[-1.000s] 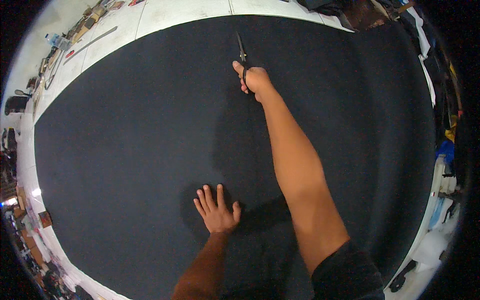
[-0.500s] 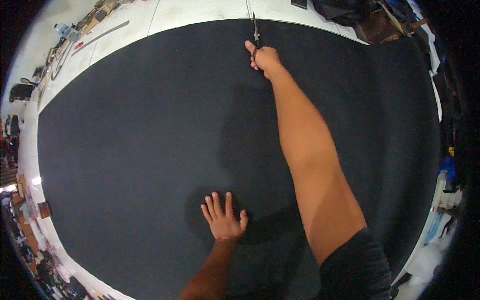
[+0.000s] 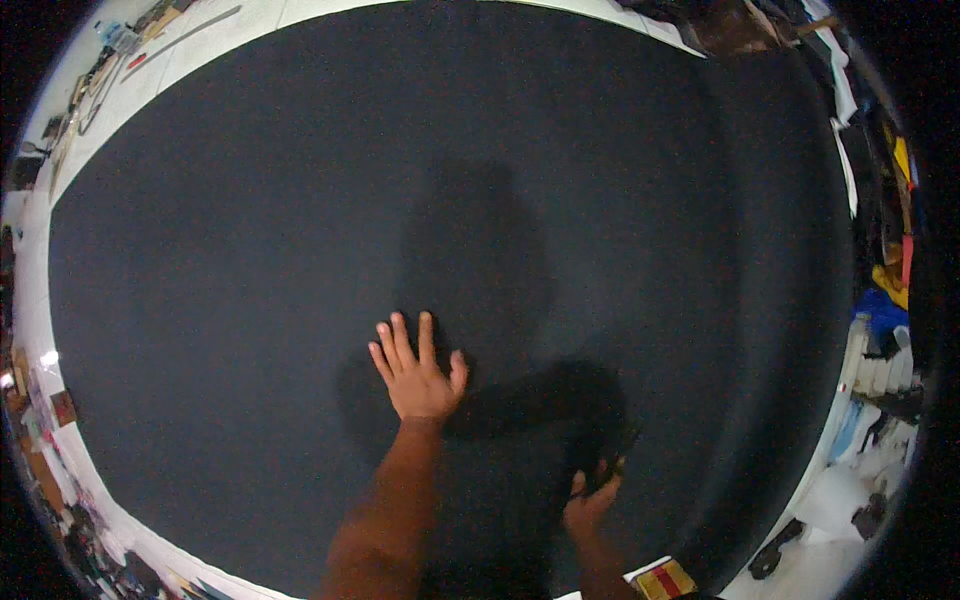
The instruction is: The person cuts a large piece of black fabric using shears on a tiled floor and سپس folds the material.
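A wide sheet of black fabric (image 3: pixel 250 220) lies spread before me. My left hand (image 3: pixel 418 375) rests on it palm down, fingers spread, holding nothing. Close to my body on the right, my right hand (image 3: pixel 592 500) is curled in shadow around the handles of dark scissors (image 3: pixel 631 441). Their blades point away from me and barely stand out from the fabric, so I cannot tell whether they are apart.
White table edge (image 3: pixel 90 470) borders the fabric. At the far left lie a long metal ruler (image 3: pixel 190 38) and a clear bottle (image 3: pixel 122 38). A yellow-and-red package (image 3: pixel 662 580) sits by my right forearm. Assorted materials line the right side.
My right hand has come back from the far edge of the fabric to near my body, bringing the scissors. My left hand stays flat, appearing slightly higher as the view has shifted.
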### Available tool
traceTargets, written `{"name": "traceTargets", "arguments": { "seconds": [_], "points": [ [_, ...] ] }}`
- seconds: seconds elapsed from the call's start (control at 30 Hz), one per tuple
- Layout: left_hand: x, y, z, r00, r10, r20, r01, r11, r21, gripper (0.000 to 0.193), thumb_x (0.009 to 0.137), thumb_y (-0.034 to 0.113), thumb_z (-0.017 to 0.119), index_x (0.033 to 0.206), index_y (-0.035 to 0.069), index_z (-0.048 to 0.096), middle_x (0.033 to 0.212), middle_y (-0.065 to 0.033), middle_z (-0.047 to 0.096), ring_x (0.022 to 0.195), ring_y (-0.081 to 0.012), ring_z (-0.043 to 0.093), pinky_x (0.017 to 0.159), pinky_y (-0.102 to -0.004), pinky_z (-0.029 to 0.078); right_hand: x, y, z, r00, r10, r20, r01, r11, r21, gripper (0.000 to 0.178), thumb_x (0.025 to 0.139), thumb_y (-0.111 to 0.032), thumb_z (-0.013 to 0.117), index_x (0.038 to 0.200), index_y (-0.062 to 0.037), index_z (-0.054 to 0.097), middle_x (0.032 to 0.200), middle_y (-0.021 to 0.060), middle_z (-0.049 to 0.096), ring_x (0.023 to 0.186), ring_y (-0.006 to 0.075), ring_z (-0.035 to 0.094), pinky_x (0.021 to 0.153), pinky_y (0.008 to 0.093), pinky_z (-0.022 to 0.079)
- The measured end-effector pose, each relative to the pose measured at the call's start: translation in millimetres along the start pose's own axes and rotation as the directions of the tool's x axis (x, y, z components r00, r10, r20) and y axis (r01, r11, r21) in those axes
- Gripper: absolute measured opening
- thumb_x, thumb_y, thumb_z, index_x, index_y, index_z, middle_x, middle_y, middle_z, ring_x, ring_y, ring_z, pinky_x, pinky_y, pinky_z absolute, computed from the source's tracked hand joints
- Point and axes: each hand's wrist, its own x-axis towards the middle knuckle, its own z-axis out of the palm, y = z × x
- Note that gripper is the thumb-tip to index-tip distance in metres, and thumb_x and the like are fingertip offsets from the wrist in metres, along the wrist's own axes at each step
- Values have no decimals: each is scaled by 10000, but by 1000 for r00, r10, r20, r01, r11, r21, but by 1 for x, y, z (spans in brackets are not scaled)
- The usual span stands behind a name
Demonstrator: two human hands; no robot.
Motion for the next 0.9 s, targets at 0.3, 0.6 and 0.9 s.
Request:
{"name": "traceTargets", "arguments": {
  "seconds": [0.3, 0.6, 0.9],
  "points": [
    [1, 1, 10, 982, 117, -147, -108, 992, 71, 638, 899, 397, 576, 1453, 130, 405, 1528, -224, 300, 1433, -440, 219, 1162, -577, 145, -69, 144, -22, 936, -302, -182, 177, 849, -498, 704, 845, -377, 701, 1328, 61, 437, 1268, 275, 522, 1211, 468, 460, 1059, 535, 311],
    [-72, -53, -63, 914, 225, -337, -315, 918, -242, 473, 923, 290, 601, 1308, 25, 531, 1376, -233, 478, 1289, -413, 423, 1107, -482, 297, -77, 109, -32, 911, -367, -190, 243, 846, -474, 675, 813, -309, 740, 1327, 4, 434, 1264, 223, 551, 1215, 410, 494, 1021, 519, 357],
    [-539, -318, -98, 894, -422, 154, 448, 816, -364, 476, 831, 323, 722, 1056, -82, 614, 1062, -257, 649, 1025, -406, 607, 900, -448, 476, -181, 131, -162, 946, -311, -87, 285, 931, -227, 597, 810, -364, 756, 1206, 27, 540, 1130, 258, 618, 1087, 424, 573, 924, 479, 441]
  ]
}}
